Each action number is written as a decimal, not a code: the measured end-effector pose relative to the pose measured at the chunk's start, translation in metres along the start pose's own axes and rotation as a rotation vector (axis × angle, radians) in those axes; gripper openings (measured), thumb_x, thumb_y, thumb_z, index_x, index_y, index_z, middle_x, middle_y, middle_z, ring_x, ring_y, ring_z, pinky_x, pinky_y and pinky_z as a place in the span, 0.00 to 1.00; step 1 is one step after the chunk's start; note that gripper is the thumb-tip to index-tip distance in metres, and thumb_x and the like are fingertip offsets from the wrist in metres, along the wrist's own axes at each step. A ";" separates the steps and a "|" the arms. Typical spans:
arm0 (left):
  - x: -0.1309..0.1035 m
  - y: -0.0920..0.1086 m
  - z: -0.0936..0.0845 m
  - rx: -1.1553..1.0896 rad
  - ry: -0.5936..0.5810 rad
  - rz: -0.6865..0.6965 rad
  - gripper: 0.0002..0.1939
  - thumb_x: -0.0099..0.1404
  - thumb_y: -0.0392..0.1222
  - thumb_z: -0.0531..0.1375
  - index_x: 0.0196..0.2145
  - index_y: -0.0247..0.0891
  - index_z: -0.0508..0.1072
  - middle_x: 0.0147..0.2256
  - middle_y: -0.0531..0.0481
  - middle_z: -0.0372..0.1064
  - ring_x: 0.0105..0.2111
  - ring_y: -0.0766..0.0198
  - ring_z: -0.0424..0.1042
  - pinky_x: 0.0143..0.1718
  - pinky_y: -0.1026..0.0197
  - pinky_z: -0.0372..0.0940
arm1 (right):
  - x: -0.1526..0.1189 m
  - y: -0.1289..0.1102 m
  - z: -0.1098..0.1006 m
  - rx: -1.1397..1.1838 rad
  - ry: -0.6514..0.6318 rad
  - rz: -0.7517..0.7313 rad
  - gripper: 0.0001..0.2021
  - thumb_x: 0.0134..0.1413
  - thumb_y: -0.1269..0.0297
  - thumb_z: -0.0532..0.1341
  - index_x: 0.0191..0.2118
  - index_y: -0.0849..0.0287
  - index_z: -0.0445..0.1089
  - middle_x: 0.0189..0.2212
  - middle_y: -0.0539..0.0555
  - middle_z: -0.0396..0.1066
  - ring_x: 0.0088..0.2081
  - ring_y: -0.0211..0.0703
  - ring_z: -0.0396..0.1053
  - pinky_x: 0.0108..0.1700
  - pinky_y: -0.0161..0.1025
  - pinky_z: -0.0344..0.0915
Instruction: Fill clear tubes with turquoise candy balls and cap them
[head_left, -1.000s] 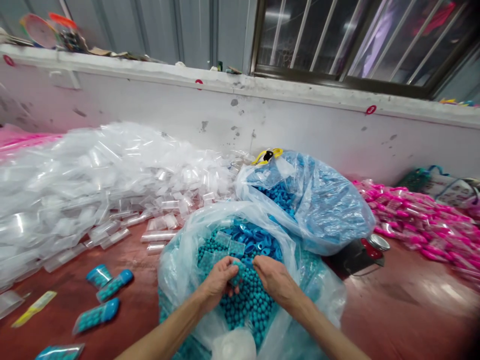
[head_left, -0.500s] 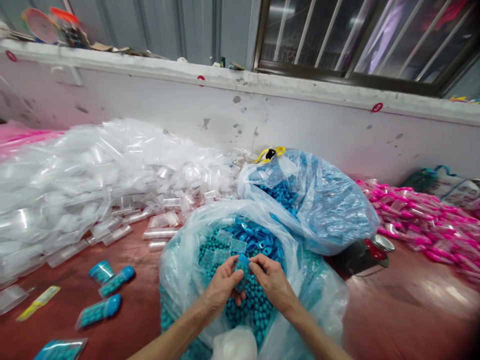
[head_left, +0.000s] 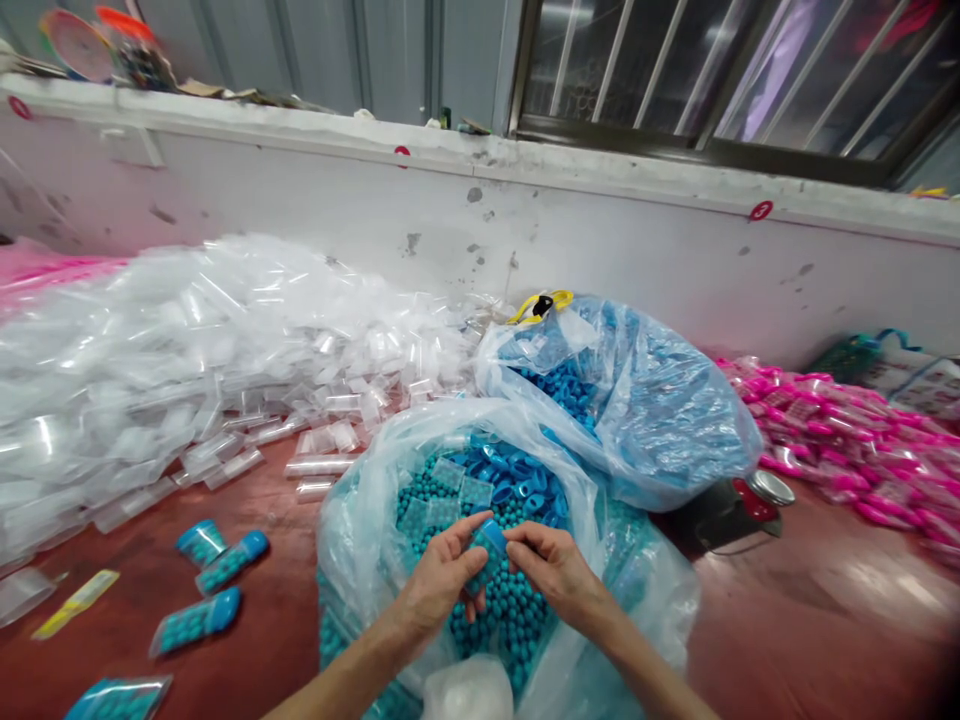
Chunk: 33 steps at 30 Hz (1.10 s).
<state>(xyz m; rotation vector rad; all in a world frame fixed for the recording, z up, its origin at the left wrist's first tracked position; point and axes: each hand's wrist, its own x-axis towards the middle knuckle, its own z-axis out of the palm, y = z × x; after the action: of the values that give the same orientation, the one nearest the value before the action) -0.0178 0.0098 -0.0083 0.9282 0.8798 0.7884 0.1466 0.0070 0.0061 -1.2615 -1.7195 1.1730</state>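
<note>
Head view: left hand [head_left: 442, 575], lower centre of frame, fingers curled round blue-capped pouch [head_left: 487, 550] of teal beads; right hand [head_left: 551, 570] pinching pouch's cap edge, thumb against fingers; both above open bag [head_left: 375, 490] of beads and blue caps; behind, second bag [head_left: 667, 410]; left, clear sleeves [head_left: 225, 350]; far right, pink packets [head_left: 847, 430].

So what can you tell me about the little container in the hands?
The small container looks like clear plastic, with teal beads showing through and a bright blue cap on its upper end. It is tilted and held over the open bag. The left hand has it in its grip, the fingers hiding much of its lower part, while fingertips of the right hand are at the cap's edge. Whether the cap is fully seated can't be told.
</note>
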 end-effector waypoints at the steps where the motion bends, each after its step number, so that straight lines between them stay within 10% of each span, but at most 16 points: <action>1: 0.000 0.000 0.000 -0.008 0.007 -0.004 0.42 0.48 0.53 0.61 0.56 0.30 0.53 0.16 0.57 0.62 0.13 0.69 0.62 0.11 0.69 0.54 | -0.001 0.002 0.001 0.003 0.009 0.008 0.11 0.53 0.61 0.53 0.30 0.59 0.71 0.19 0.46 0.63 0.20 0.32 0.56 0.24 0.30 0.55; 13: 0.000 0.001 0.000 0.106 0.070 -0.035 0.29 0.49 0.49 0.61 0.47 0.33 0.64 0.22 0.54 0.66 0.12 0.72 0.61 0.10 0.69 0.53 | -0.013 0.001 0.005 -0.074 -0.064 -0.027 0.11 0.53 0.64 0.52 0.26 0.58 0.69 0.19 0.46 0.62 0.21 0.33 0.57 0.25 0.31 0.55; 20: 0.008 -0.018 0.003 0.084 0.282 -0.052 0.26 0.50 0.52 0.59 0.43 0.34 0.64 0.20 0.57 0.64 0.11 0.74 0.58 0.09 0.70 0.49 | -0.008 0.012 0.029 -0.097 0.146 0.017 0.12 0.53 0.63 0.51 0.28 0.59 0.69 0.18 0.46 0.61 0.21 0.34 0.58 0.27 0.32 0.57; 27: -0.003 0.001 -0.001 -0.009 0.090 -0.049 0.26 0.48 0.53 0.61 0.42 0.38 0.61 0.20 0.59 0.61 0.12 0.71 0.62 0.11 0.70 0.53 | 0.006 -0.001 -0.006 0.291 -0.103 0.178 0.13 0.44 0.58 0.59 0.36 0.60 0.68 0.21 0.45 0.62 0.17 0.29 0.56 0.19 0.30 0.56; 33: -0.003 -0.002 0.002 0.060 0.074 -0.048 0.22 0.50 0.53 0.59 0.41 0.42 0.60 0.22 0.60 0.59 0.13 0.70 0.64 0.12 0.69 0.54 | 0.018 0.001 -0.003 0.232 0.104 0.163 0.22 0.43 0.58 0.60 0.46 0.60 0.66 0.31 0.53 0.69 0.29 0.40 0.67 0.29 0.38 0.66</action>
<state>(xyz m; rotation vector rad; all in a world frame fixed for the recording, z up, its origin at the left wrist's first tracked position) -0.0172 0.0057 -0.0090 0.9318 0.9920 0.7625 0.1447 0.0249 0.0068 -1.3125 -1.3815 1.3342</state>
